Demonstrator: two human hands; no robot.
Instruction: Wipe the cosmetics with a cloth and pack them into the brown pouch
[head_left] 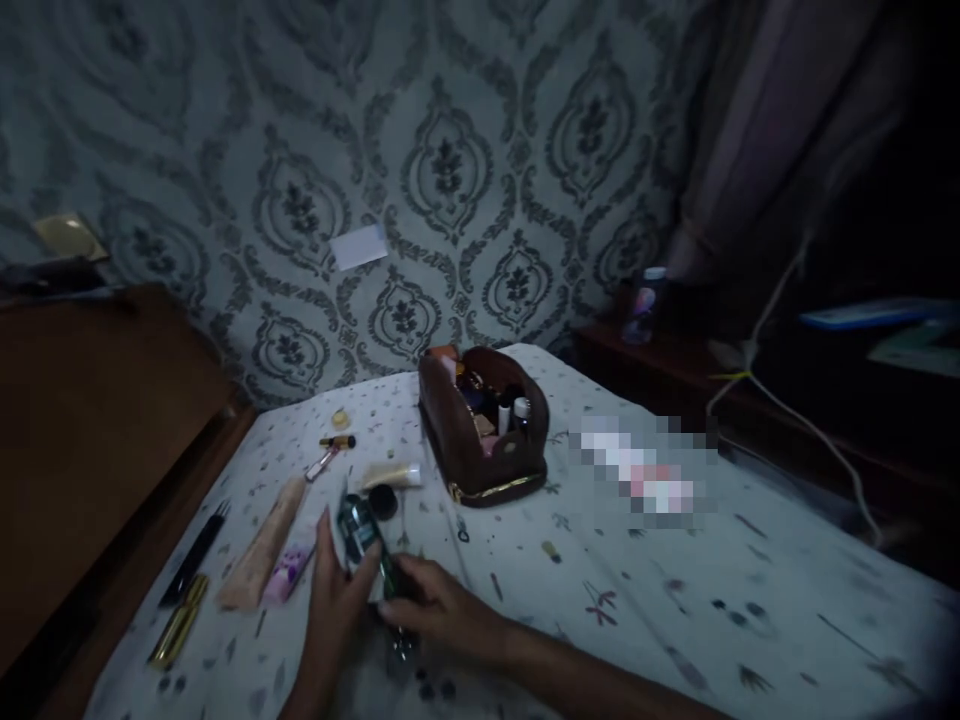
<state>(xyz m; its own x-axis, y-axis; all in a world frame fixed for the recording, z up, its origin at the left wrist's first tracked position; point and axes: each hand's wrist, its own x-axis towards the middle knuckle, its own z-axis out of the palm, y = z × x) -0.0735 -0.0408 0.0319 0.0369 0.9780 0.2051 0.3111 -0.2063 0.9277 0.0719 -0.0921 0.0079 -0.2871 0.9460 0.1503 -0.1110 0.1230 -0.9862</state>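
A dark green bottle is held tilted just above the bedsheet, its shiny lower end showing below my fingers. My left hand grips it from the left, thumb across its front. From the right, my right hand has its fingers closed around the lower part. Just behind the bottle lie a round black lid or jar and a beige tube. Left of my left hand are a white-and-purple tube and a long peach-coloured tube. Beyond them stands an open brown cosmetic bag packed with small bottles and tubes.
A gold tube and a black slim item lie near the wooden board on the left. Farther back are a small gold-and-black tube and a yellowish round item. A bottle stands on the right-hand ledge, beside a hanging cable.
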